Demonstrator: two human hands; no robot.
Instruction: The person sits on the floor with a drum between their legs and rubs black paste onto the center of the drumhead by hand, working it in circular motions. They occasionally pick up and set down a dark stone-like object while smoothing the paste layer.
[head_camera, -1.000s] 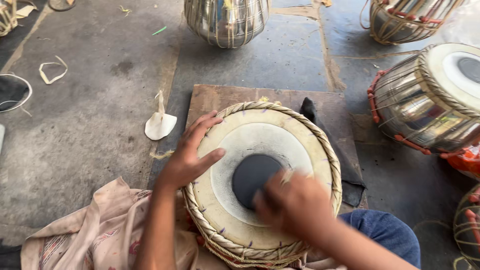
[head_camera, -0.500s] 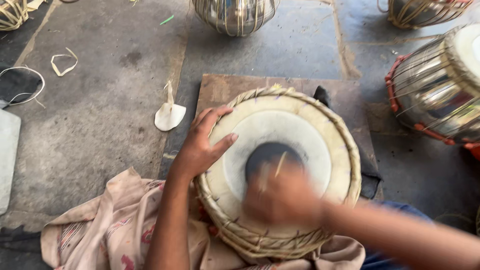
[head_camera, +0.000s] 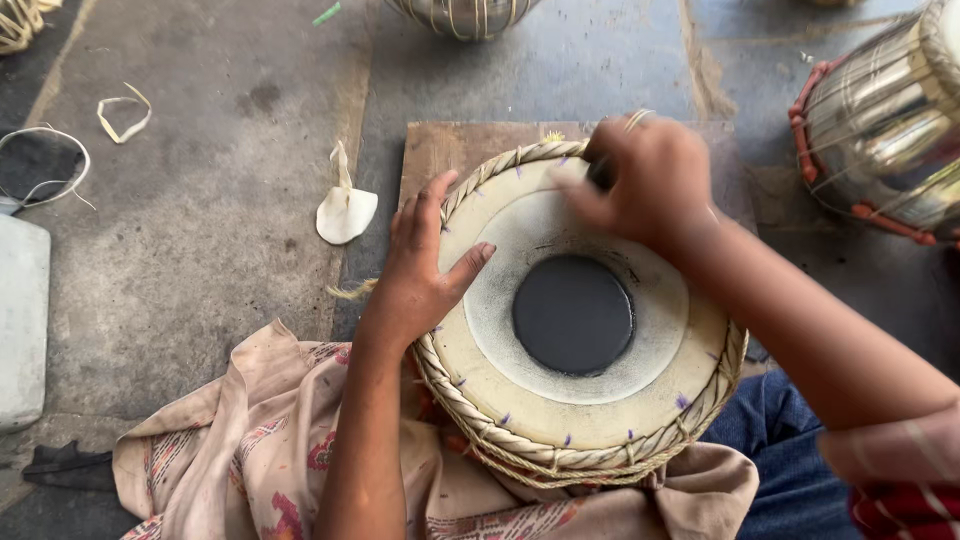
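Observation:
A round drum with a pale skin head (head_camera: 560, 400) and a black centre patch (head_camera: 572, 313) rests on my lap, its rim bound in braided cord. My left hand (head_camera: 425, 265) lies flat on the drum's left edge, fingers spread over the braid. My right hand (head_camera: 640, 180) is at the far rim, fingers closed around a small dark tool that is mostly hidden by the hand. A ring shows on one finger.
A wooden board (head_camera: 450, 150) lies under the drum on the grey floor. A metal drum (head_camera: 885, 130) stands at the right, another (head_camera: 465, 15) at the top. A pale hide scrap (head_camera: 345, 210), cord loops (head_camera: 125, 110) and a patterned cloth (head_camera: 250, 440) lie around.
My right hand has moved from over the black centre patch up to the far rim of the drum. The left hand has stayed on the left edge.

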